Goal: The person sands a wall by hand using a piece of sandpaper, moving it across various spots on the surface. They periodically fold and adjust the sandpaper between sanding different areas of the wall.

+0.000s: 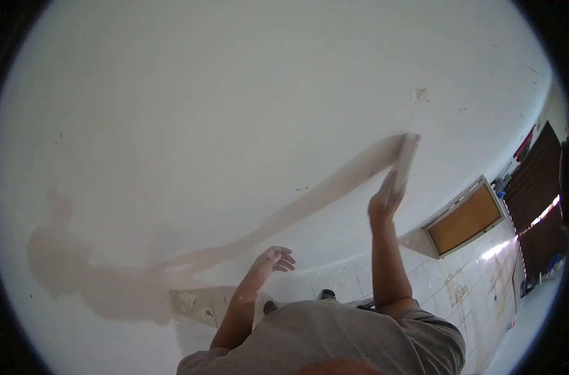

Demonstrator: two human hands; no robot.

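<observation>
Your right hand (pixel 384 200) is raised high and presses a flat, pale sanding block (pixel 405 159) against the white wall (pixel 234 94), fingers gripping its lower end. The block sits directly above that hand, tilted slightly rightward. Your left hand (pixel 273 259) hangs lower and well apart from the block, fingers loosely spread, holding nothing. A tiled floor (pixel 472 281) and a wooden door (pixel 464 220) lie to the right.
</observation>
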